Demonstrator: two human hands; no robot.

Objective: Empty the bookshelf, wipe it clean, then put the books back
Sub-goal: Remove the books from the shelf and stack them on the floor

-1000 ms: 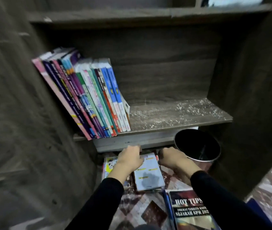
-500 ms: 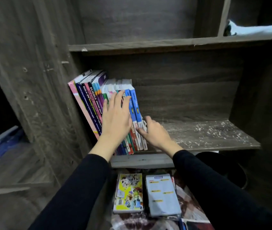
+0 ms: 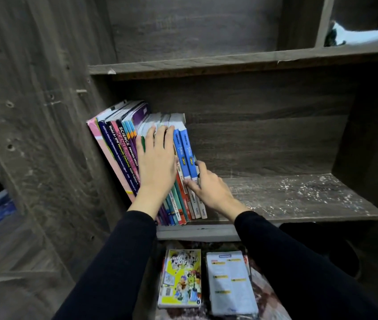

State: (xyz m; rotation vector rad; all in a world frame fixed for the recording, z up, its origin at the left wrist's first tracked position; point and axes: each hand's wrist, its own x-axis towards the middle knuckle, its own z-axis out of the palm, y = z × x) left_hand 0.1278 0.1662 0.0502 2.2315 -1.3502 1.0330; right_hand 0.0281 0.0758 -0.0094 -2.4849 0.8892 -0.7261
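Wood shelf [image 3: 287,197] looks dusty, so wiping is left, I think. On it, my left hand [image 3: 155,167] lies flat on the books [image 3: 120,153]; my right hand [image 3: 211,190] pinches the end ones.

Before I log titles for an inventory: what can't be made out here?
Head view:
Middle spines: covered by the left hand.
Thin end books: titles too small, partly behind the right hand.
Pale object, top right: cut off by the frame edge.
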